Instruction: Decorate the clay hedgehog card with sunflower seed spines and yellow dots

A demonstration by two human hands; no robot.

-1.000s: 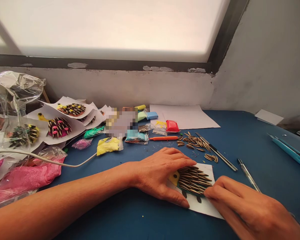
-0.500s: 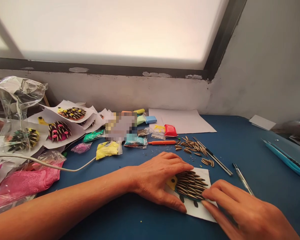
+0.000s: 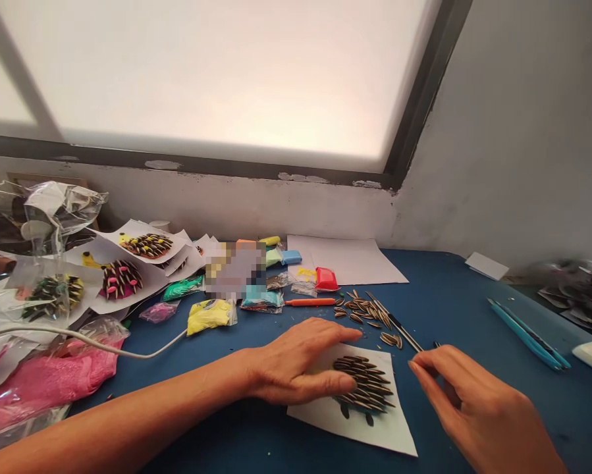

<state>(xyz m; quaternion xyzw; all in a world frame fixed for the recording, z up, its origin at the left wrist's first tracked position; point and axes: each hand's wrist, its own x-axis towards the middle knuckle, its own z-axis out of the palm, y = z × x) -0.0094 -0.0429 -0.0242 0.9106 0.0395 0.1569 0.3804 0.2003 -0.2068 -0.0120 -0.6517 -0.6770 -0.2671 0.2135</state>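
My left hand [image 3: 300, 368] lies over the left part of a white paper card [image 3: 389, 431], fingers stretched out. Its thumb rests across a hedgehog figure [image 3: 365, 385] whose back is covered with striped sunflower seeds; the figure's head is hidden. Two dark feet show below it. My right hand [image 3: 478, 401] is right of the card, thumb and index fingertips closed together by the lower end of a slim silver-and-black tool [image 3: 397, 322]. Whether they grip it I cannot tell. Loose sunflower seeds [image 3: 359, 306] lie beyond the card.
Blue tweezers [image 3: 527, 336] lie at the right. An orange stick [image 3: 310, 302], a red clay packet [image 3: 326, 279] and a yellow clay packet [image 3: 209, 316] are farther back. Finished hedgehog cards [image 3: 147, 245], a pink cloth [image 3: 53, 365] and a white cable [image 3: 147, 356] occupy the left.
My right hand has left the card's right edge and sits farther right, near the silver-and-black tool. My left thumb has shifted up from the card onto the seeds. The view has turned slightly.
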